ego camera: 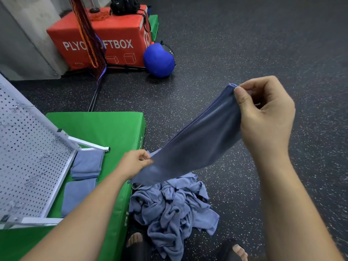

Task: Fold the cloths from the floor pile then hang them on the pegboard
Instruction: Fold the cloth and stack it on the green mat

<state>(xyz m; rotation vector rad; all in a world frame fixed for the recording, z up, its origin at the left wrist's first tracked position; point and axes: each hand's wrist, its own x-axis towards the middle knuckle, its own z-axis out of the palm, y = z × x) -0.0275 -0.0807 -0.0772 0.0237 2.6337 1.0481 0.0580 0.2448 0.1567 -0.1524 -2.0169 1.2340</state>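
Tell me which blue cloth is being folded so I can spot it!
Find the big green mat on the floor; a crumpled pile of blue cloths lies beside it. Above that pile, one cloth is stretched in the air. Unlike the pile and the folded cloths on the mat, the left hand and right hand pinch its ends.

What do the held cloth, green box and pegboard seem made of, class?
The held cloth: soft matte fabric, it drapes and creases. The green box: smooth vinyl-like cover, slight sheen. The pegboard: probably white-painted metal, rigid, evenly punched holes.
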